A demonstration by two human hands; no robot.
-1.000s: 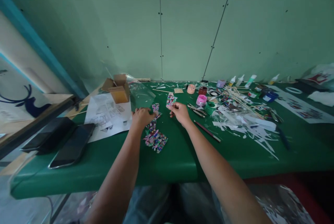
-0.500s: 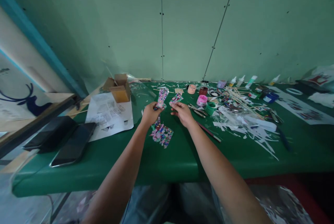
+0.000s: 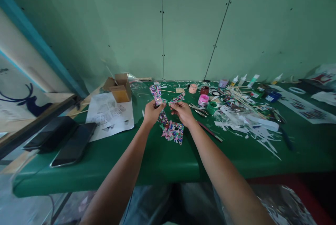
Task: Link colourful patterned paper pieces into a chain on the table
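Both hands raised just above the green-covered worktop (image 3: 168, 162), close together at centre.

Left hand (image 3: 151, 113): fingers pinched shut on a long strip of multicoloured patterned paper (image 3: 156, 93), which stands up and leans away from the person above the fist. A lower length of the same patterned stuff hangs below, ending in a wider patterned paper piece (image 3: 173, 131) near or on the worktop; whether it rests there cannot be told.

Right hand (image 3: 183, 112): fingers clamped on a shorter patterned paper piece (image 3: 177, 98), its near end brought almost against the left hand's strip. Touching or just apart: too small to tell.

Step in hand, as judged: matching or joining the two pieces edge to edge, held in the air.

Next move would call for squaring the two ends while both pinches hold, with steady hands since the paper is thin and limp; the dangling piece could twist or drag.

Around:
- white printed sheet (image 3: 109, 113) and small open cardboard box (image 3: 119, 90), to the left
- two dark phones (image 3: 72, 144) near the left edge
- pink-lidded pot (image 3: 203, 99), roll of green tape (image 3: 211, 107), metal pliers (image 3: 198, 110), to the right
- beyond these, a litter of white paper offcuts (image 3: 249, 127), thin wooden sticks (image 3: 243, 100), small squeeze bottles (image 3: 243, 79) by the green wall
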